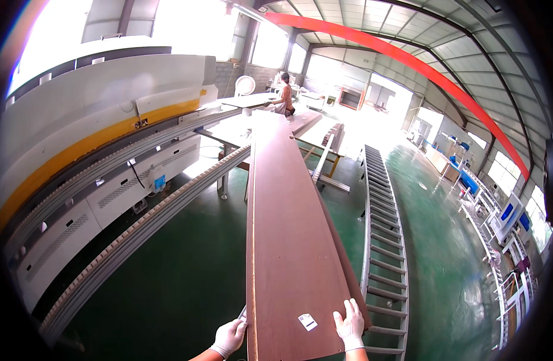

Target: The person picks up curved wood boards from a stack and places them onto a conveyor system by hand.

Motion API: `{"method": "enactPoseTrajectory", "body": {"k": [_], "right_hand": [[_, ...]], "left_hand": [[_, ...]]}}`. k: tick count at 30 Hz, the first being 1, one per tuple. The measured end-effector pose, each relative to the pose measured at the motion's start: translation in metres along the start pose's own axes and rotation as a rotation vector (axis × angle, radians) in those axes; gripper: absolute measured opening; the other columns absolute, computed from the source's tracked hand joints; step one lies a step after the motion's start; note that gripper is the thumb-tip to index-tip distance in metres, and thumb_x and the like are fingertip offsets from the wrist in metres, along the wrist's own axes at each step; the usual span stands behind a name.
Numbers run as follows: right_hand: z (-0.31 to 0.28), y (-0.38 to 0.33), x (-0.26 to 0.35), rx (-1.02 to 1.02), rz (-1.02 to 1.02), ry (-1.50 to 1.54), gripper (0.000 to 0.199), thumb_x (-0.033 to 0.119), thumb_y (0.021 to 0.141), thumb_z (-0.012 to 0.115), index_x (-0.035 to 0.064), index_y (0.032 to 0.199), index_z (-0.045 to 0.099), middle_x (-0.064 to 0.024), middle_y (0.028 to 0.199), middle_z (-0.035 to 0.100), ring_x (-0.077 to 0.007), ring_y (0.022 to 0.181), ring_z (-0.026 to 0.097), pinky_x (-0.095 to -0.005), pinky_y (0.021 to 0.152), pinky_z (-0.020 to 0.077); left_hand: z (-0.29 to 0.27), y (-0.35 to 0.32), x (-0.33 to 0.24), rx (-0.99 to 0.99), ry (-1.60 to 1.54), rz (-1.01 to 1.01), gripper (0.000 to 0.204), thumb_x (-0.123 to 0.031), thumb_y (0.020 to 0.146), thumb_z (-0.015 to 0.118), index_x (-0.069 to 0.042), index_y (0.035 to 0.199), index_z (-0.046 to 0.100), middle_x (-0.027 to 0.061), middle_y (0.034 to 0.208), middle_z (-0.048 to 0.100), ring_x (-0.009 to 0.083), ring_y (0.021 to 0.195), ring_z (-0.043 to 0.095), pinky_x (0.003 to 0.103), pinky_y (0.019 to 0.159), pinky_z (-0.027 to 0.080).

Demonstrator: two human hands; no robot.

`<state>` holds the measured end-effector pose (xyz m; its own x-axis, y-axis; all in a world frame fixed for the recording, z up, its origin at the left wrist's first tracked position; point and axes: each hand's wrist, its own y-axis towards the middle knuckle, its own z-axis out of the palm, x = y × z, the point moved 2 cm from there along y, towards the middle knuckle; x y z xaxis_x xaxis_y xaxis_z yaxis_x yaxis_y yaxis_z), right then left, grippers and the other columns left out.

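Observation:
A long brown board (288,240) stretches away from me, with a second brown board partly showing under its right side. A small white label (307,322) is stuck near the close end. My right hand (350,325), in a white glove, lies flat on the board's near right corner, fingers stretched out. Beside the near left edge, my left hand (229,337), also gloved, is closed with curled fingers. A greyish, shiny bit shows just above its fingers; what it grips is partly hidden by the board's edge.
A long white and yellow machine (108,138) with a slotted rail (150,234) runs along the left. To the right stands a roller conveyor (384,240). Farther off, a person in an orange top (285,95) works at a table. More equipment (508,219) lines the right wall.

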<state>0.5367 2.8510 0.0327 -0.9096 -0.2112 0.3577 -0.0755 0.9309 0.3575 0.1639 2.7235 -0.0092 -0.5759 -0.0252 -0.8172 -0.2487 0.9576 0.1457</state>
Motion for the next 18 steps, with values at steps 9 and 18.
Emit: {"method": "enactPoseTrajectory", "body": {"k": [9,18], "right_hand": [[0.004,0.0,-0.002,-0.026,-0.026,-0.005,0.062,0.04,0.085,0.072,0.0048,0.134,0.057,-0.0234,0.142,0.054,-0.0418,0.123,0.058,-0.0503,0.099,0.0499],[0.004,0.001,0.005,-0.076,-0.05,-0.068,0.057,0.041,0.084,0.07,0.0039,0.127,0.061,-0.0206,0.136,0.058,-0.0389,0.122,0.057,-0.0505,0.099,0.0479]], "left_hand": [[-0.001,0.0,0.003,-0.053,0.0,0.047,0.03,-0.032,0.102,0.051,-0.008,0.102,0.067,0.0195,0.091,0.068,0.0409,0.085,0.066,0.048,0.073,0.053],[-0.013,0.007,0.016,0.177,0.231,0.125,0.033,-0.027,0.103,0.047,-0.007,0.123,0.064,0.0233,0.106,0.07,0.0436,0.098,0.065,0.049,0.082,0.053]]}}
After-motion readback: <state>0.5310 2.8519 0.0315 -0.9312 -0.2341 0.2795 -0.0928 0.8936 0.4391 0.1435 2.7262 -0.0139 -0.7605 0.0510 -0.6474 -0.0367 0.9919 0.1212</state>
